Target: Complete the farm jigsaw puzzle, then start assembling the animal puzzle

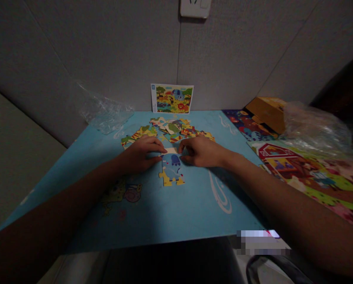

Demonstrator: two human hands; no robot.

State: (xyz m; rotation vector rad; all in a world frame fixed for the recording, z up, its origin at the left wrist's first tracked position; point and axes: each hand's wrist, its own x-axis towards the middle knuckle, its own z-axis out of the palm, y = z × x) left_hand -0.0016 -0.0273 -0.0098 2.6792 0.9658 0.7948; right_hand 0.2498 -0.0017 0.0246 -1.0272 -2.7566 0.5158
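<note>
Joined jigsaw pieces [172, 171] with a blue elephant picture lie on the light-blue tabletop, between and just below my hands. At their upper edge is a pale puzzle piece [171, 150], its picture not readable from here. My left hand [145, 153] pinches the left side of this piece with thumb and fingers. On the opposite side, my right hand [198, 150] has its fingers curled and its thumb and forefinger at the piece's right edge. A heap of loose jigsaw pieces [174, 128] lies just beyond both hands, partly hidden by them.
A picture card [173, 99] of animals leans on the wall behind the heap. Crumpled clear plastic [105, 112] lies at the back left. To the right are an orange box [266, 114], another plastic bag [315, 124] and a colourful farm picture [318, 177].
</note>
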